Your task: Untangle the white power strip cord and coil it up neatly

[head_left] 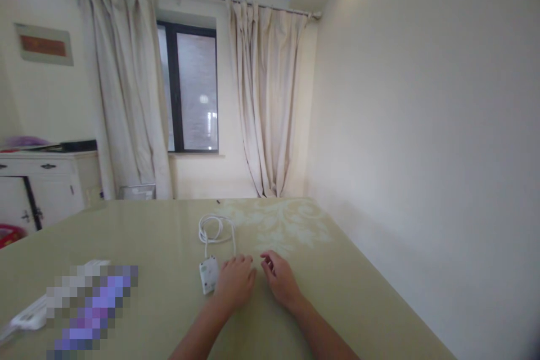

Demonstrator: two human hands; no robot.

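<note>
A small white plug adapter (208, 275) lies on the pale green table (363, 298), with its white cable (214, 229) coiled just behind it. My left hand (235, 282) rests on the tabletop right beside the adapter, touching its right side, fingers curled under. My right hand (279, 279) lies a little to the right, fingers bent and close together on the table. Neither hand visibly holds anything.
A blurred-out object with a white part (29, 315) sits at the table's near left. A wall runs along the table's right side. Beyond the far edge are curtains (270, 101), a window (189, 90) and a white cabinet (46, 180) at left.
</note>
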